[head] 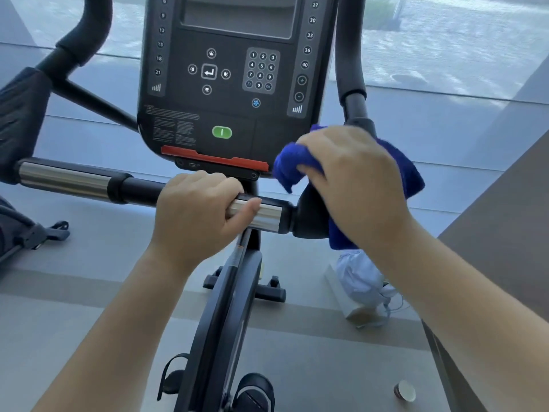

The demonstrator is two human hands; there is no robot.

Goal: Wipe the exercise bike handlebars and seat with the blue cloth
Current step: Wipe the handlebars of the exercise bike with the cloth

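The exercise bike's handlebar (89, 181) runs across the middle, black with chrome sections. My left hand (196, 215) grips the bar just left of centre, thumb on a chrome sleeve (267, 217). My right hand (353, 179) holds the bunched blue cloth (292, 165) against the black right bend of the handlebar (309, 215), where the upright right grip (353, 93) rises. The cloth drapes over and below that bend. The seat is out of view.
The black console (228, 69) with keypad, green button and red strip stands right behind the bar. Below are the bike frame (225, 307) and pedals. A white bag (362, 281) sits on the grey floor at right, a small round object (404, 391) lower right. Another machine (20, 120) is at left.
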